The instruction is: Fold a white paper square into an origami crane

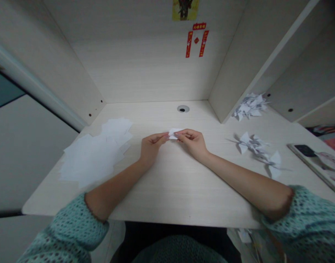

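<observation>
"Where is the paper (172,132)?"

"Above the middle of the desk (167,193), held out in front of the person, between both hands."

"How does the left hand (153,147) stand?"

"Its thumb and fingers are pinched together on the left end of the paper."

"And the right hand (194,143)?"

"Clamped on the same piece, thumb and fingertips at its right part. Those fingers cover some of it, so I cannot tell exactly how it is folded."

"What lies to the left?"

"A spread of flat white sheets (92,157), overlapping, beside the left forearm."

"To the right?"

"Some folded pieces (256,148), loosely clustered, well apart from the right hand. Behind them a heap (251,106) of similar ones sits by the upright panel (238,73). The phone (318,164) lies nearer the right edge."

"Anything behind the hands?"

"A round cable hole (183,109) near the back wall (145,69), with red stickers (202,43) above it."
</observation>
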Demonstrator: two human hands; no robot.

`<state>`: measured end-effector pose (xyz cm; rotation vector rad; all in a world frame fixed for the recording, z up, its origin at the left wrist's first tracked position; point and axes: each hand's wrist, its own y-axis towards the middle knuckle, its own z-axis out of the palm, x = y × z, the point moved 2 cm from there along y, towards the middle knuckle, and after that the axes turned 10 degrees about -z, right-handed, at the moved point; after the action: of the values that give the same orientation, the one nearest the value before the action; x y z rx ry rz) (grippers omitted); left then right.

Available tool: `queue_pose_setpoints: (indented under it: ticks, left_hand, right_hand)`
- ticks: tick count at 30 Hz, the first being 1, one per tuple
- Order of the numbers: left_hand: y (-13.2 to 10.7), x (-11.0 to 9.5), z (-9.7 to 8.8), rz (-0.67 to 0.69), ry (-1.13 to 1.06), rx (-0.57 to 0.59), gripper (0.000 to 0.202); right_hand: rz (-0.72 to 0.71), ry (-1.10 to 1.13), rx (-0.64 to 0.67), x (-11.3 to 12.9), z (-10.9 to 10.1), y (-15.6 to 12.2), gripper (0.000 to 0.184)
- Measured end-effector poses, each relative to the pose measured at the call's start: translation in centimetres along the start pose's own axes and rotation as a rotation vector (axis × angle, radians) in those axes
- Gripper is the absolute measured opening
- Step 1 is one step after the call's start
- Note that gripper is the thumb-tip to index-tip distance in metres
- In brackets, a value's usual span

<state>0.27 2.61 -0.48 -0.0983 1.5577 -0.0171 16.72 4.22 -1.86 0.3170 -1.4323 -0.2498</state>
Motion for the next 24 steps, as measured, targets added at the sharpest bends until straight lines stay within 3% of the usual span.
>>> queue_pose_setpoints:
  ticks: [14,24]
  left_hand:
    - [0.11,0.12,0.07,-0.030,-0.065,0.017,0.025]
    - [0.43,0.60,-0.09,-0.054,-0.079,0.013,0.033]
  right_hand:
    - [-0.041,-0.009,-0.021,0.38,0.06,-0.09,0.019]
    - [-0.003,0.005,-0.023,0.24,-0.03,-0.08,0.022]
